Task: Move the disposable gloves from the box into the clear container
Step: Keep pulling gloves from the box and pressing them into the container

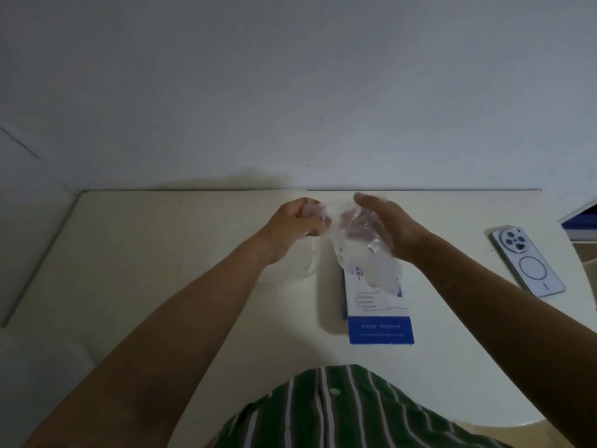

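Observation:
A white and blue glove box [379,318] lies flat on the pale table [161,270], just in front of me. Above its far end I hold a bunch of thin clear disposable gloves [381,273] between both hands; their loose ends hang down over the box. My left hand [295,223] pinches one edge of the plastic with curled fingers. My right hand [386,226] grips the bunch, and its fingers show dimly through the film. A faint clear container [308,258] stands under my left wrist, its outline hard to make out.
A light blue phone [526,263] lies face down on the table's right side. A blue and white object [581,221] pokes in at the right edge. The wall rises straight behind the table's far edge. My striped shirt fills the bottom.

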{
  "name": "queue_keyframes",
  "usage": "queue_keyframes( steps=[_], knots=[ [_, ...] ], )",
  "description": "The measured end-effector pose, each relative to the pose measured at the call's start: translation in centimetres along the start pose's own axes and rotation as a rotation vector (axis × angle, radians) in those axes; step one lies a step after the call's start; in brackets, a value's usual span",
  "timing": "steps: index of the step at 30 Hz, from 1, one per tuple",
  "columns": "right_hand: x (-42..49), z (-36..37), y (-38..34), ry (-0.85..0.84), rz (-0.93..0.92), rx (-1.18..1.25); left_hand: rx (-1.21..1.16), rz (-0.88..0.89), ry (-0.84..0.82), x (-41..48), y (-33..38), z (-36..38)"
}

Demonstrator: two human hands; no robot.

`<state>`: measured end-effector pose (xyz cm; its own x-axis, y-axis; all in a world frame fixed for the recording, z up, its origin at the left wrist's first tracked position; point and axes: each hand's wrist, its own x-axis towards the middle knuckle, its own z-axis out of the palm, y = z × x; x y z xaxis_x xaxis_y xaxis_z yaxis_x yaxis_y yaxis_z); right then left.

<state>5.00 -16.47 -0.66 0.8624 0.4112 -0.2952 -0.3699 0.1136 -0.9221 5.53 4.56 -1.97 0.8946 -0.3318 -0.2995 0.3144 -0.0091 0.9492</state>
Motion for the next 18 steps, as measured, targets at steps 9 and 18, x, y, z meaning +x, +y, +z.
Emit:
queue_keyframes(
  steps=[9, 18],
  knots=[
    [3.2, 6.1, 0.4, 0.159, -0.023, -0.157, -0.107, -0.036, 0.310, -2.9, -0.2, -5.2],
    [6.0, 9.0, 1.7, 0.326, -0.082, -0.357, 0.637, 0.084, 0.685, -3.5, -2.2, -7.4]
  ],
)
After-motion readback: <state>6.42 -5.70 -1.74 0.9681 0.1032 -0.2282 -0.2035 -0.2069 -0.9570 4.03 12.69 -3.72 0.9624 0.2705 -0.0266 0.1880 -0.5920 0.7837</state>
